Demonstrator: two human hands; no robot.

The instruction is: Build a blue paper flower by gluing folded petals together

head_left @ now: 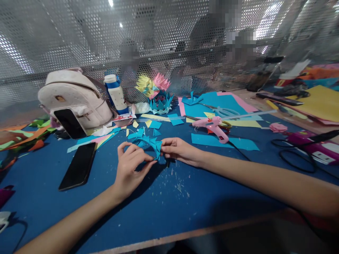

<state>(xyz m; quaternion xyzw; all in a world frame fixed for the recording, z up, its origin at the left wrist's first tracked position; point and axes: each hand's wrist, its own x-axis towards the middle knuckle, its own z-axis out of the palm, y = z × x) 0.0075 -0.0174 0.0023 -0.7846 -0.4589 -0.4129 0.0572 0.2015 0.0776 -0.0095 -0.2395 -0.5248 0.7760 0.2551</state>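
Between my two hands is a blue folded-paper ring (150, 140) with pointed tips, held just above the blue table. My left hand (132, 164) pinches its near edge with thumb and fingers. The fingertips of my right hand (178, 150) grip the ring's right side. Part of the ring is hidden behind my left fingers. Beyond it lie small blue and yellow paper scraps (155, 125). A pink glue gun (212, 125) rests to the right, partly over a blue paper strip (225, 141).
Folded-paper flowers (160, 102) stand at the back beside a bottle (118, 95) and a white backpack (76, 95). One phone (78, 166) lies at left; another (70, 123) leans on the backpack. Scissors (224, 111), blue sheets and a purple power strip (315, 146) with cables occupy the right. Another person's hand (10, 137) shows far left.
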